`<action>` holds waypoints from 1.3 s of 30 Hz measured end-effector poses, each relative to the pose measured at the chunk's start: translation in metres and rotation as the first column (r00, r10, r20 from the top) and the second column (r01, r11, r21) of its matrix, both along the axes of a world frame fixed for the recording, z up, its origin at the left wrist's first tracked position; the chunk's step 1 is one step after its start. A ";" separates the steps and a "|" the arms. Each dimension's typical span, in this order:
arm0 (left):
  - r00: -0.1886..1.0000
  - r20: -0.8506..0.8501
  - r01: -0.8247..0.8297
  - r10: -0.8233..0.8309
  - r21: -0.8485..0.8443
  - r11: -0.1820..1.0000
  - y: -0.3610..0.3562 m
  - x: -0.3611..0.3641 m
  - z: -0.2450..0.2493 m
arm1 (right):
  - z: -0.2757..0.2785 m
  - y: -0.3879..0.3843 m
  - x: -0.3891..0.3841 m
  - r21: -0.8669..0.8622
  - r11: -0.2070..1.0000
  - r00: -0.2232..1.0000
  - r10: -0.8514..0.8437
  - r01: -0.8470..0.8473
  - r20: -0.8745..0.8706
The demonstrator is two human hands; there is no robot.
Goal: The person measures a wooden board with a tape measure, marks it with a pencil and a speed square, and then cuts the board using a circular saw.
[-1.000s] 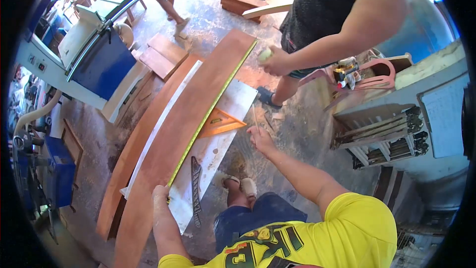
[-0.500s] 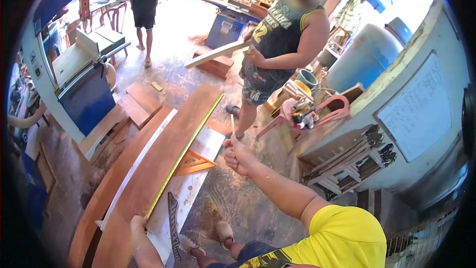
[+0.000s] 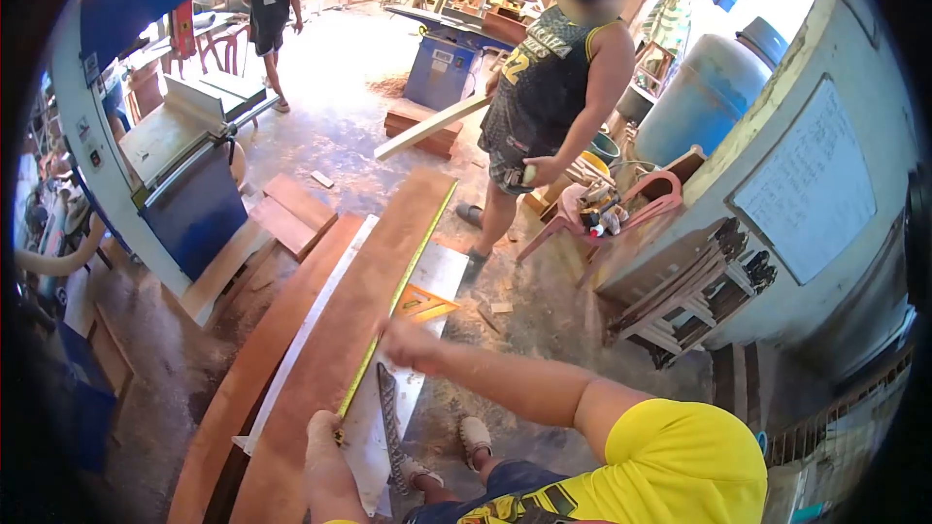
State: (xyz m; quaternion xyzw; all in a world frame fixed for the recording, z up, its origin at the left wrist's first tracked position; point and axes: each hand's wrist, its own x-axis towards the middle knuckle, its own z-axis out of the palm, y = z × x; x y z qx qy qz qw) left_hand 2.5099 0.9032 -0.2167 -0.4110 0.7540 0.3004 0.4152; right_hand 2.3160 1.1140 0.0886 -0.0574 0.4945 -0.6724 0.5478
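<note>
A yellow tape measure point(image 3: 400, 291) lies stretched along the right edge of a reddish-brown board point(image 3: 354, 296). My left hand point(image 3: 323, 429) is closed on the tape's near end, at the board's edge. Over the middle of that edge is my right hand point(image 3: 410, 345), smeared by motion, its fingers closed; the thin pencil it held a moment earlier is hard to make out. An orange triangular square point(image 3: 421, 304) lies just beyond it on a white board point(image 3: 442, 267). A dark curved strip point(image 3: 390, 417) rests between my hands and my feet.
A person point(image 3: 553, 68) stands ahead, a pale wood strip point(image 3: 432, 128) in one hand. Another person point(image 3: 269, 0) is farther back. A table saw point(image 3: 194, 184) stands at left. At right are a cluttered red chair point(image 3: 650, 196) and a blue barrel point(image 3: 707, 102).
My right hand has come down and left from beside the boards to the tape's edge. The person ahead has lowered one hand. The view has shifted, so the boards sit farther right.
</note>
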 end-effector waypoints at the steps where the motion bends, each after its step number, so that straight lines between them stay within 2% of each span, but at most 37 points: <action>1: 1.000 0.001 0.008 -0.008 0.002 1.000 0.000 -0.001 0.005 | 0.025 -0.018 0.043 0.351 0.931 0.638 0.332 -0.102 -0.695; 2: 1.000 -0.004 0.014 -0.014 0.006 1.000 0.000 -0.001 0.012 | -0.050 -0.033 0.055 -0.052 0.964 -0.012 -0.057 -0.260 -0.998; 3: 1.000 -0.010 0.017 -0.017 0.014 1.000 0.000 -0.002 0.018 | -0.023 -0.032 0.078 0.048 0.947 0.501 0.211 -0.319 -0.839; 4: 1.000 -0.010 0.024 -0.024 0.024 0.999 0.000 -0.003 0.025 | 0.011 -0.024 0.106 0.098 0.904 0.827 0.421 -0.416 -0.372; 6: 0.999 0.004 0.036 -0.036 0.044 0.998 0.001 -0.005 0.038 | 0.019 -0.007 0.126 0.197 0.881 0.877 0.460 -0.431 -0.138; 8: 0.999 0.015 0.039 -0.040 0.070 0.997 0.002 -0.007 0.048 | -0.017 0.024 0.131 0.356 0.790 0.717 0.607 -0.499 -0.342; 10: 0.998 0.022 0.050 -0.052 0.098 0.994 0.003 -0.009 0.051 | -0.086 0.076 0.137 0.463 0.764 0.566 0.645 -0.450 -0.513; 11: 0.994 0.039 0.102 -0.105 0.082 0.991 0.003 -0.011 0.051 | -0.125 0.114 0.144 0.543 0.758 0.451 0.652 -0.362 -0.609; 12: 0.994 0.037 0.102 -0.106 0.081 0.991 0.000 -0.012 0.039 | -0.138 0.144 0.140 0.705 0.569 0.318 0.822 -0.423 -0.472; 14: 0.986 0.063 0.146 -0.152 0.086 0.986 -0.003 -0.012 0.018 | -0.145 0.190 0.141 0.881 0.255 0.246 0.955 -0.399 -0.165; 16: 0.990 0.049 0.130 -0.134 0.075 0.989 0.000 -0.012 0.037 | -0.251 0.277 0.149 0.902 0.285 0.258 0.944 -0.325 -0.205; 17: 0.992 0.038 0.115 -0.117 0.062 0.991 0.001 -0.012 0.046 | -0.247 0.288 0.149 0.901 0.285 0.258 0.944 -0.328 -0.204; 19: 0.994 0.061 0.089 -0.095 0.091 0.992 0.000 -0.008 0.024 | -0.231 0.297 0.150 0.929 0.163 0.335 0.941 -0.333 -0.045; 21: 0.993 0.085 0.066 -0.076 0.120 0.991 -0.005 -0.014 0.004 | -0.223 0.288 0.151 0.941 0.177 0.375 0.925 -0.290 -0.059; 22: 0.986 -0.017 0.164 -0.163 0.052 0.985 -0.007 -0.012 -0.006 | -0.220 0.281 0.153 0.951 0.184 0.407 0.911 -0.250 -0.070; 23: 0.963 -0.107 0.248 -0.249 -0.020 0.969 -0.005 -0.004 -0.015 | -0.220 0.275 0.150 0.931 0.257 0.407 0.903 -0.259 -0.136; 24: 0.983 -0.048 0.181 -0.177 0.078 0.980 -0.005 -0.006 -0.018 | -0.225 0.269 0.148 0.905 0.321 0.405 0.894 -0.280 -0.191; 25: 0.994 0.032 0.098 -0.105 0.174 0.980 -0.008 -0.010 -0.014 | -0.241 0.262 0.151 0.911 0.333 0.439 0.875 -0.243 -0.203; 26: 0.999 0.035 0.017 -0.024 0.173 0.985 -0.004 -0.009 0.019 | -0.255 0.249 0.157 0.916 0.345 0.473 0.854 -0.205 -0.216; 27: 0.998 0.025 -0.061 0.057 0.168 0.984 0.003 -0.007 0.050 | -0.218 0.218 0.155 0.925 0.315 0.483 0.857 -0.214 -0.180; 28: 0.997 0.040 -0.072 0.066 0.174 0.982 0.006 0.004 0.040 | -0.153 0.182 0.155 0.935 0.287 0.491 0.857 -0.210 -0.153; 29: 0.999 0.053 -0.009 0.000 0.179 0.984 0.004 0.006 0.028 | -0.116 0.170 0.163 0.769 0.516 0.367 0.846 -0.378 -0.387; 30: 0.998 0.035 0.050 -0.058 0.179 0.983 -0.002 -0.008 0.021 | -0.095 0.160 0.149 0.538 0.642 0.255 0.740 -0.546 -0.622; 31: 0.974 -0.156 0.181 -0.167 0.086 0.980 -0.006 -0.006 0.008 | -0.180 0.170 0.174 0.570 0.628 0.192 0.743 -0.530 -0.641; 32: 0.961 -0.196 0.193 -0.194 -0.025 0.981 0.001 -0.010 0.016 | -0.253 0.192 0.172 0.688 0.646 0.661 0.679 -0.330 -0.320; 33: 0.952 -0.193 0.215 -0.236 -0.126 0.969 0.007 -0.002 0.027 | -0.242 0.190 0.157 0.696 0.642 0.646 0.686 -0.321 -0.335; 34: 0.954 -0.189 0.212 -0.233 -0.124 0.969 0.007 -0.004 0.027 | -0.221 0.186 0.164 0.729 0.613 0.650 0.694 -0.305 -0.311; 35: 0.979 -0.129 0.154 -0.158 -0.044 0.987 0.003 -0.008 0.029 | -0.199 0.181 0.176 0.756 0.582 0.659 0.700 -0.300 -0.277; 36: 0.995 -0.047 0.092 -0.090 0.038 0.995 0.001 -0.005 0.027 | -0.160 0.170 0.179 0.806 0.532 0.510 0.784 -0.260 -0.354; 37: 0.986 -0.099 0.137 -0.133 0.033 0.990 0.000 -0.006 0.021 | -0.132 0.166 0.185 0.848 0.485 0.343 0.850 -0.214 -0.400; 38: 0.993 -0.085 0.088 -0.082 0.069 0.994 0.002 -0.005 0.040 | -0.160 0.169 0.199 0.956 0.283 0.596 0.782 -0.076 -0.184; 39: 0.999 -0.041 0.028 -0.023 0.121 0.992 0.000 -0.005 0.024 | -0.073 0.142 0.184 0.953 0.262 0.471 0.867 -0.151 -0.164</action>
